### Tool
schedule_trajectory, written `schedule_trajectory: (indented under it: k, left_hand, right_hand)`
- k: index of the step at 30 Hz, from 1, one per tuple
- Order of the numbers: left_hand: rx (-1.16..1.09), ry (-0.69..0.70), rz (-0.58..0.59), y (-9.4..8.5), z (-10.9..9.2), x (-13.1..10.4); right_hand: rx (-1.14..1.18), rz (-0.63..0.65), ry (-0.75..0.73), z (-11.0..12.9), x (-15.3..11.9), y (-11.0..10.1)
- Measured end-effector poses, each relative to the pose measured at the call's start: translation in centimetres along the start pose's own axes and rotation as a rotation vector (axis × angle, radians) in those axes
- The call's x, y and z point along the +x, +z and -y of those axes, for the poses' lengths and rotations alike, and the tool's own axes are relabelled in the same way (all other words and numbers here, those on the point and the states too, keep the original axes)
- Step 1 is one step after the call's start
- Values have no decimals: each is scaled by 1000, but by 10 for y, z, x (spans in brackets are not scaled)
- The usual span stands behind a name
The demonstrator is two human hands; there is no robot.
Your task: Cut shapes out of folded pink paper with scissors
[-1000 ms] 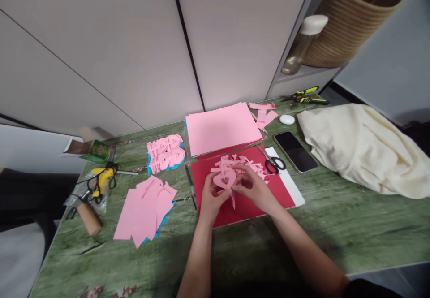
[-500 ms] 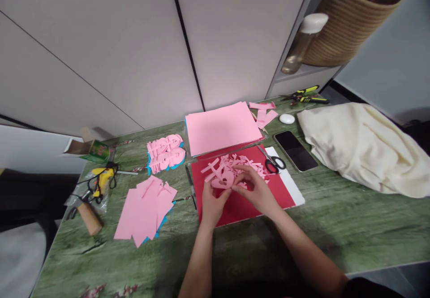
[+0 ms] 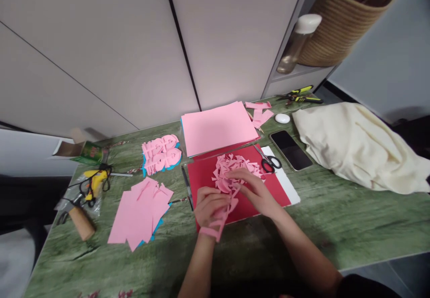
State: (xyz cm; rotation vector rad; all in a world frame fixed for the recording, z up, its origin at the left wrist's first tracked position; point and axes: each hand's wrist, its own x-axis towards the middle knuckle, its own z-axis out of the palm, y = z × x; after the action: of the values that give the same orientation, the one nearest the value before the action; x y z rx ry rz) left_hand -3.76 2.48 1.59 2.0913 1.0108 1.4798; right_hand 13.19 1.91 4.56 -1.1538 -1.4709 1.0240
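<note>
A pink paper cutout (image 3: 220, 225) with a curved end and narrow strips is held between both hands above the red sheet (image 3: 201, 172). My left hand (image 3: 208, 206) is closed on it with curled fingers, and the strips hang over the wrist. From the other side my right hand (image 3: 257, 193) pinches the cutout near its curved end; the fingertips are partly hidden. Just beyond the fingers lies a heap of small pink paper scraps (image 3: 231, 164). Black-handled scissors (image 3: 268, 163) rest at the heap's right.
Stacked pink letter cutouts (image 3: 161, 154) lie left, with loose pink sheets (image 3: 137, 213) nearer. A pink paper stack (image 3: 218, 127) sits behind the red sheet. A black pen (image 3: 187, 186), a phone (image 3: 291, 150), cream cloth (image 3: 356, 145) and a yellow glue gun (image 3: 96, 183) are around.
The cutout has been flipped towards me, so its strips now point to my left wrist instead of the scraps. My left hand has turned over, fingers curling in. The view has shifted slightly.
</note>
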Motion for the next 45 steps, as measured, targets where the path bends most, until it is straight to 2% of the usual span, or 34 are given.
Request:
schedule_trajectory:
  k: [2, 7, 11, 15, 20, 23, 26, 31, 35, 38, 40, 45]
  left_hand:
    - [-65, 41, 21, -1, -1, 3]
    - [-112, 30, 27, 2, -2, 5]
    - [-203, -66, -49, 7, 4, 4]
    - [-359, -315, -129, 12, 8, 3]
    - [-397, -858, -182, 17, 9, 2]
    - [-568, -994, -153, 18, 9, 5]
    - [-529, -1017, -94, 17, 7, 11]
    - [-269, -981, -101, 15, 5, 16]
    - [-181, -937, -99, 17, 3, 16]
    - [-209, -929, -69, 19, 2, 14]
    - [-233, -955, -93, 19, 5, 11]
    - [-463, -996, -277, 23, 20, 3]
  right_hand:
    - [-9, 24, -7, 1, -1, 0]
    - [-36, 49, 8, 4, -1, 0]
    - [-9, 21, 12, 3, -1, -2]
    - [13, 3, 95, 0, -2, -2]
    - [0, -43, 218, -6, -2, 7]
    - [10, -75, 247, -12, -2, 15]
    - [5, -96, 271, -15, -1, 17]
    - [-76, -88, 253, -15, -1, 16]
    - [-142, -105, 259, -20, -1, 20]
    - [-150, -131, 256, -24, -1, 25]
    - [-117, -141, 268, -25, -1, 26]
    - [194, -51, 376, -25, 1, 15]
